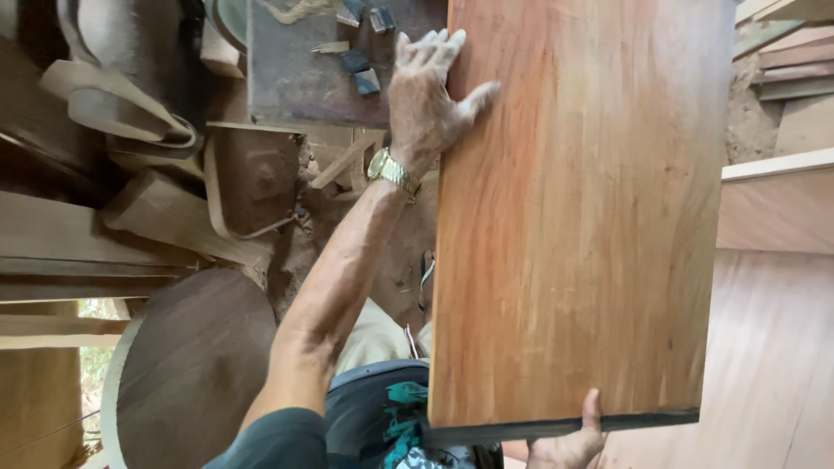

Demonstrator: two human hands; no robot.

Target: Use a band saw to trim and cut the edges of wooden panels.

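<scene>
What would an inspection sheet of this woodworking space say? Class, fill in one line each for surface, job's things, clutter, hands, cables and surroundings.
Surface: dark bench top at upper left, dusty, with small blocks on it.
Job's things: large reddish wooden board, flat face to the camera, dark edge at its near end.
Clutter: small dark blocks on the bench; curved wooden offcuts and planks stacked at left; round dark wooden panel lower left.
Hands: left hand spread against the board's left edge, gold wristwatch on that wrist; right hand grips the board's near end, thumb on its face.
Cables: nothing seen.
Surroundings: pale wooden panels and stacked boards at right; sawdust and dirt on the ground.
</scene>
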